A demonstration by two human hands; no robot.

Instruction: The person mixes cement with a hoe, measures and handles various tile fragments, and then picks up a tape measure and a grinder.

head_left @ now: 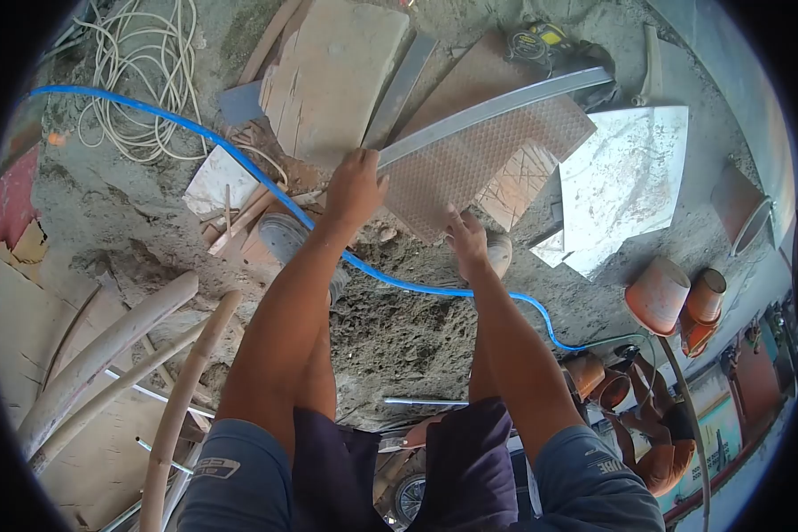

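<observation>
My left hand (355, 188) is closed on the near end of a long grey metal strip (496, 108), which lies across a brown textured tile (443, 168). The fingers of my right hand (465, 238) are apart at the tile's lower edge, with nothing visible held in them. Beyond my left hand lies a pale broken slab (332, 80), with a narrow grey piece (401, 89) beside it.
A blue hose (408, 285) runs across the ground near my feet. White slab pieces (625, 182) and clay pots (658, 295) lie right. Coiled cable (142, 80) is upper left, wooden poles (191, 399) lower left. Another person's limbs (652, 421) show lower right.
</observation>
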